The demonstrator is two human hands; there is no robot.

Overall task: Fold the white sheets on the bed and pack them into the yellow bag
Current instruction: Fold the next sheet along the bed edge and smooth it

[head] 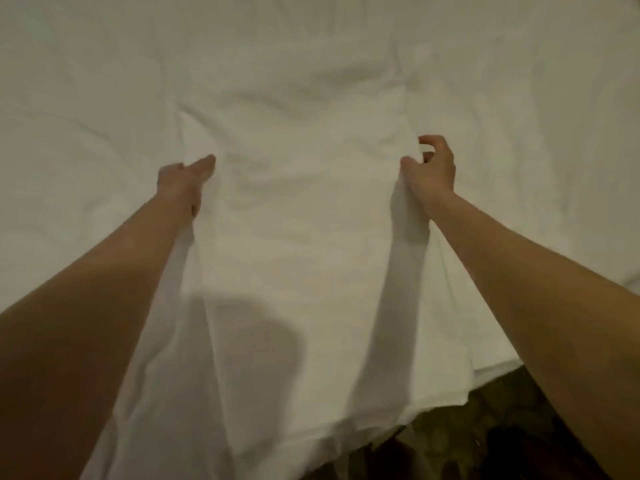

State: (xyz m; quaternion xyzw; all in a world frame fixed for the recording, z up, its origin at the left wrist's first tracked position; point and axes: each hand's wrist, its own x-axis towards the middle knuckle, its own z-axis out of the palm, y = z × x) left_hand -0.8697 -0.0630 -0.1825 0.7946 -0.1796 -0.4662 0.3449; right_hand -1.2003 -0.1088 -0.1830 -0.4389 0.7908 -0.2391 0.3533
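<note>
A long folded strip of white sheet [298,237] runs from the bed's near edge up toward the middle, lying over the white bed [104,81]. My left hand [181,183] holds the strip's left edge, thumb on top and pointing forward, fingers tucked under the cloth. My right hand [431,171] pinches the strip's right edge between thumb and curled fingers, and the edge is lifted a little there. The near end of the sheet hangs over the bed's edge. No yellow bag is in view.
The rest of the bed is covered in wrinkled white linen on all sides. A dark patterned floor [467,438] shows at the bottom right, below the bed's near edge.
</note>
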